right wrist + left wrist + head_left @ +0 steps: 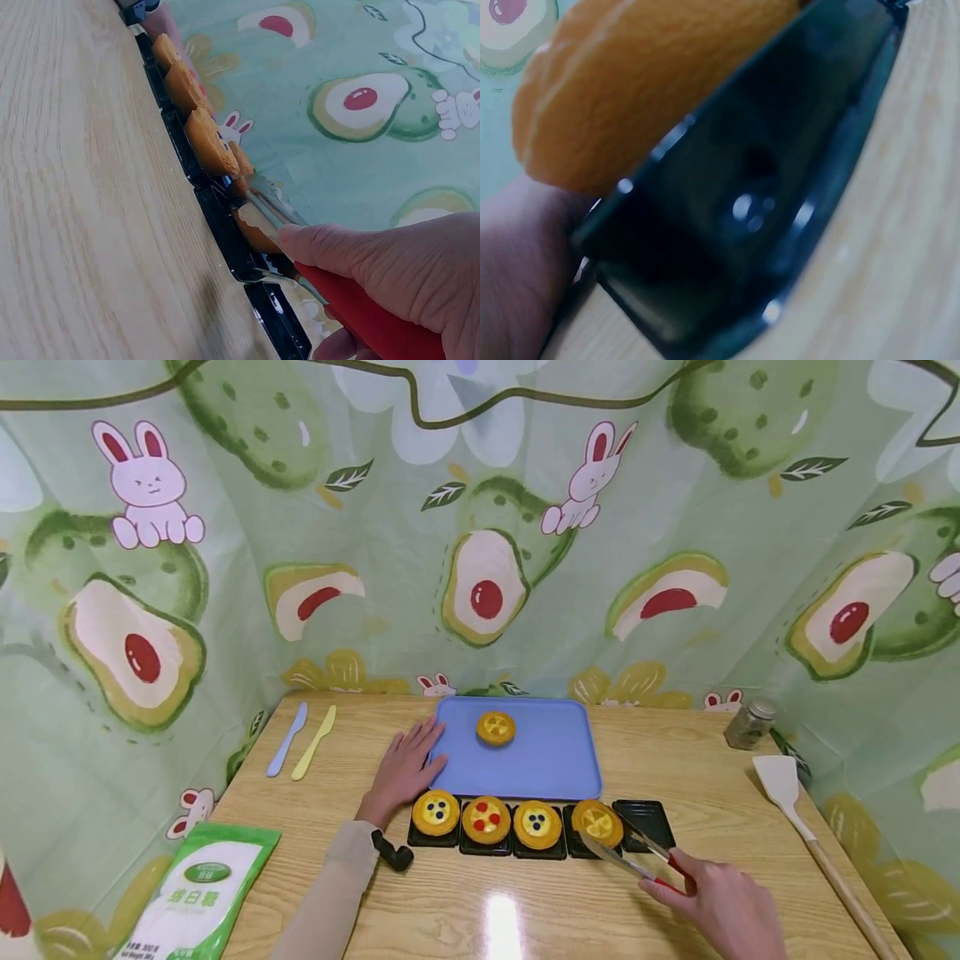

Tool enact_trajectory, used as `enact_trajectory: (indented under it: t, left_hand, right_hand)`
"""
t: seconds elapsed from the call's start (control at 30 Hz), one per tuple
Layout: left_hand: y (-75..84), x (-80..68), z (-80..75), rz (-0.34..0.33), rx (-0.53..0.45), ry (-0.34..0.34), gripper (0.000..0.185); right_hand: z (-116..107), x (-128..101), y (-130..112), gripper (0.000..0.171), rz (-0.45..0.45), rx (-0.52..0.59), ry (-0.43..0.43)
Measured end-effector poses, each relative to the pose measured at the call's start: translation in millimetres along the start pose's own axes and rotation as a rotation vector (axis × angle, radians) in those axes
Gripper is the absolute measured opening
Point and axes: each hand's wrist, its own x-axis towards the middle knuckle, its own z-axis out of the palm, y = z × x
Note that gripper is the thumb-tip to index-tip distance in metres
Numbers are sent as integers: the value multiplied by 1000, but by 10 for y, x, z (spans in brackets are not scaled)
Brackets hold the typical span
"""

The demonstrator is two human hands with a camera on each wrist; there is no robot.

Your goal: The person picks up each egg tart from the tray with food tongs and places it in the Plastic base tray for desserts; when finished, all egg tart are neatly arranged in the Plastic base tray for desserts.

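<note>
My right hand (723, 897) grips red-handled tongs (375, 315), whose metal arms reach either side of an egg tart (597, 823) at the fourth small black tray (573, 847). That tart sits tilted; whether it touches the tray bottom I cannot tell. My left hand (405, 768) lies with fingers spread on the left edge of the blue tray (540, 752). To the left stand three tarts in black trays: one with blue dots (437, 812), one with red dots (487, 820), another with blue dots (537, 824). One more tart (496, 727) lies on the blue tray.
A fifth black tray (647, 823) stands at the row's right end. Farther right are a white spatula (783, 785) with a wooden handle and a glass jar (750, 725). Leftward lie a blue knife (287, 739), a yellow knife (313, 743) and a sugar bag (198, 893).
</note>
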Motion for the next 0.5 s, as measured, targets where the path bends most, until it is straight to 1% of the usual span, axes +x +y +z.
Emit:
enact_trajectory:
  t: [0.3,0.5]
  left_hand:
    - [-2,-2,20,4,4,16,69]
    - [21,-10,0,13,-14,31,69]
  right_hand:
    - [43,7,-14,51,35,0,-43]
    - [56,13,-18,52,42,1,-52]
